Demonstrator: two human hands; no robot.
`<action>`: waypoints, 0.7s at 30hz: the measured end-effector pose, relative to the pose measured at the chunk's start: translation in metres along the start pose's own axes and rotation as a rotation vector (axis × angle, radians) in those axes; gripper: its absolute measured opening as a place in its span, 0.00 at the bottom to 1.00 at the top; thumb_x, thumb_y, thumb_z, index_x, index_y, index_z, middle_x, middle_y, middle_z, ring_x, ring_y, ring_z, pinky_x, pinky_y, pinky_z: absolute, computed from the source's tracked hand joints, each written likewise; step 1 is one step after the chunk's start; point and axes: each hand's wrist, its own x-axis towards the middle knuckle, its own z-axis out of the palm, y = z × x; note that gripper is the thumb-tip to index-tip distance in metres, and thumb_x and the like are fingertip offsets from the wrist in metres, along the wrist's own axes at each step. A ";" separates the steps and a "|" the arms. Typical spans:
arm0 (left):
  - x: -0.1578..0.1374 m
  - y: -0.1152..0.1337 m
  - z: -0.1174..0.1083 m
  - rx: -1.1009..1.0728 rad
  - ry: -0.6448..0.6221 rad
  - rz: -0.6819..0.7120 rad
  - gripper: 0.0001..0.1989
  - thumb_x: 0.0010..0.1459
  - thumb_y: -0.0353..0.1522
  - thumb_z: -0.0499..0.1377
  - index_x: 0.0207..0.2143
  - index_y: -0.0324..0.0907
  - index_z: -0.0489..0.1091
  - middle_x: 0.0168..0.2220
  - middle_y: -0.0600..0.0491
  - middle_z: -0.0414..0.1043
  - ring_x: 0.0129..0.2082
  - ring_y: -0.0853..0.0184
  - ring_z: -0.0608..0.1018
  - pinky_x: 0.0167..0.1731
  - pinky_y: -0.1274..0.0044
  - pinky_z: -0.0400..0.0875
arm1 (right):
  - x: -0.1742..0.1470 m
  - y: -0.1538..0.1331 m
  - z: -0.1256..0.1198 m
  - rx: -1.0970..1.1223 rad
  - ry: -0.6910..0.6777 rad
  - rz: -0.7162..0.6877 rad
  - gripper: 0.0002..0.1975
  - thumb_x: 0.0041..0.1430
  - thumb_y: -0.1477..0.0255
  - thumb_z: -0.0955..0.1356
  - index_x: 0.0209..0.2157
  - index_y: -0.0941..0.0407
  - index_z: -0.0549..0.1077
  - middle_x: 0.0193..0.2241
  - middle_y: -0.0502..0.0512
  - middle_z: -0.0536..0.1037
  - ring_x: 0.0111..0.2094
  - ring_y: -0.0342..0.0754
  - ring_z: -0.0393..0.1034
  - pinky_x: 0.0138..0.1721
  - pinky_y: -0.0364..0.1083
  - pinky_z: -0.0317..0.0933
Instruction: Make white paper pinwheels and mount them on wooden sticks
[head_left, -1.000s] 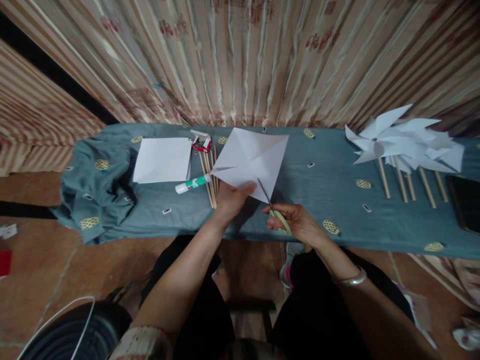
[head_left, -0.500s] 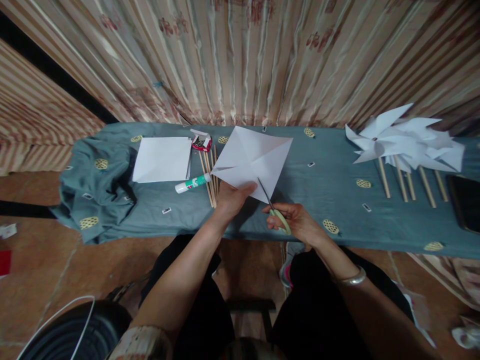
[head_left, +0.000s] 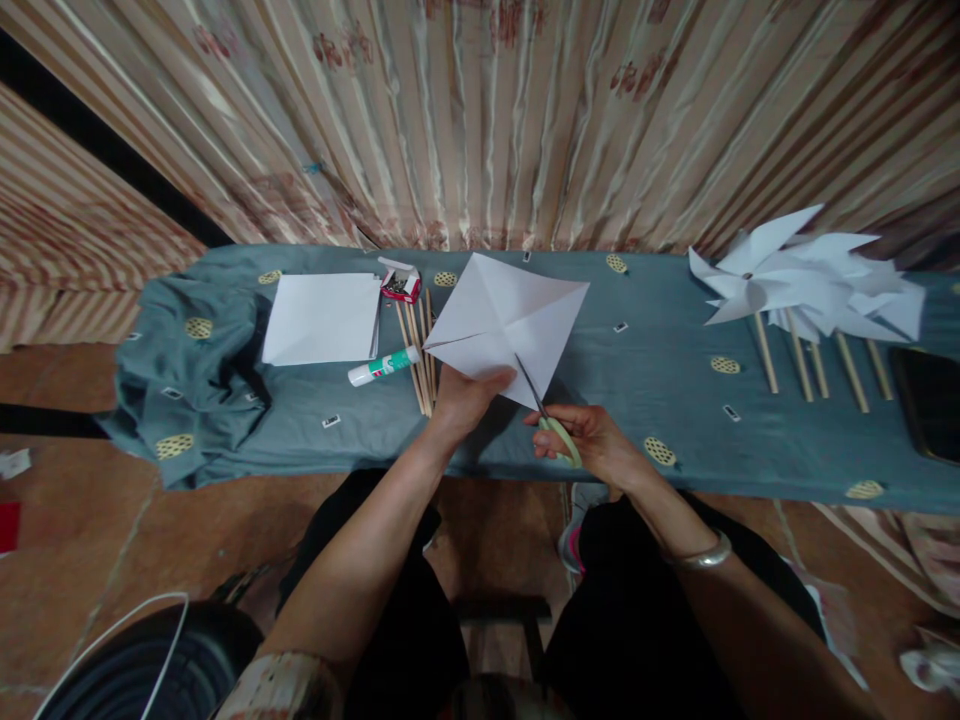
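A square sheet of white paper (head_left: 517, 310), creased along its diagonals, is pinched at its near edge by my left hand (head_left: 466, 396), thumb on top. A slit runs inward from its left corner. My right hand (head_left: 581, 438) grips a pair of scissors (head_left: 556, 436) with pale green handles. The blades lie at the paper's near corner and point toward its middle. Left of the paper are a glue stick (head_left: 382, 367), several wooden sticks (head_left: 420, 345) and an open red-and-white box (head_left: 401, 281) with small metal pieces inside.
A stack of white paper (head_left: 322, 320) lies to the left on the grey-green cloth (head_left: 637, 370). Several paper pinwheels (head_left: 802, 275) on wooden sticks overlap at the right, beside a dark phone-like device (head_left: 930, 400). A curtain (head_left: 480, 130) hangs behind the table.
The paper's right corner has shifted very slightly, and the slit at its left corner shows a little more clearly. Both hands keep their holds; the view has moved a touch.
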 end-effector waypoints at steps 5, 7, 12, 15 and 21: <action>-0.003 0.001 0.001 0.011 -0.010 -0.018 0.18 0.36 0.31 0.69 0.34 0.41 0.73 0.35 0.50 0.77 0.34 0.64 0.76 0.38 0.71 0.73 | -0.001 -0.003 0.000 -0.007 0.012 -0.004 0.24 0.33 0.57 0.79 0.30 0.59 0.79 0.18 0.48 0.73 0.21 0.40 0.67 0.23 0.41 0.61; -0.003 0.001 0.001 -0.003 -0.011 -0.021 0.20 0.36 0.31 0.69 0.36 0.41 0.73 0.36 0.50 0.78 0.34 0.63 0.76 0.39 0.70 0.73 | -0.001 -0.003 0.001 -0.018 0.015 -0.011 0.24 0.33 0.56 0.79 0.29 0.59 0.79 0.18 0.48 0.74 0.20 0.40 0.66 0.23 0.42 0.61; -0.003 0.001 0.001 0.012 -0.012 -0.020 0.20 0.36 0.30 0.69 0.36 0.41 0.74 0.36 0.50 0.78 0.36 0.62 0.77 0.39 0.70 0.74 | 0.000 -0.002 0.001 -0.026 0.009 -0.032 0.25 0.34 0.54 0.78 0.29 0.58 0.78 0.17 0.48 0.73 0.19 0.40 0.65 0.23 0.41 0.59; -0.004 0.000 0.002 0.040 -0.008 -0.029 0.20 0.37 0.29 0.69 0.37 0.42 0.74 0.34 0.51 0.78 0.34 0.62 0.77 0.38 0.70 0.74 | 0.000 -0.002 0.000 -0.041 0.005 -0.031 0.23 0.35 0.55 0.78 0.28 0.58 0.78 0.18 0.49 0.74 0.20 0.40 0.65 0.22 0.41 0.59; -0.005 -0.001 0.003 0.045 0.003 -0.006 0.23 0.37 0.28 0.69 0.40 0.41 0.73 0.33 0.51 0.78 0.33 0.62 0.78 0.38 0.70 0.74 | -0.002 -0.005 0.001 -0.011 0.025 -0.005 0.22 0.33 0.57 0.79 0.27 0.59 0.78 0.18 0.49 0.74 0.20 0.40 0.64 0.24 0.42 0.60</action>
